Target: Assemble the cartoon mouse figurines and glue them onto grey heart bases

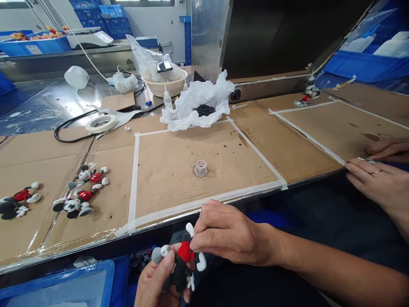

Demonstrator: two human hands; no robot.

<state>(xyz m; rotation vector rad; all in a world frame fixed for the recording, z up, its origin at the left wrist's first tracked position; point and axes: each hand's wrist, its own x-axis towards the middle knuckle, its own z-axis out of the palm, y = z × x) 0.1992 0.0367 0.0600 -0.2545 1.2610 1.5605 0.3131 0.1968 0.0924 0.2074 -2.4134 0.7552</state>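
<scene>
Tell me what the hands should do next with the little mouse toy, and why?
Probably the left hand should set the mouse figure down on the cardboard, once the right hand lets go, beside the other mouse figures. It seems to have its red shorts and white gloves on already, and those others, which look like it, lie there.

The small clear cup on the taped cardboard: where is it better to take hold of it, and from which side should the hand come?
Probably best to pinch the clear cup by its round wall, coming from above, with fingertips on opposite sides. It stands upright and alone on the cardboard, with nothing crowding it, and its low round body offers no handle.
</scene>
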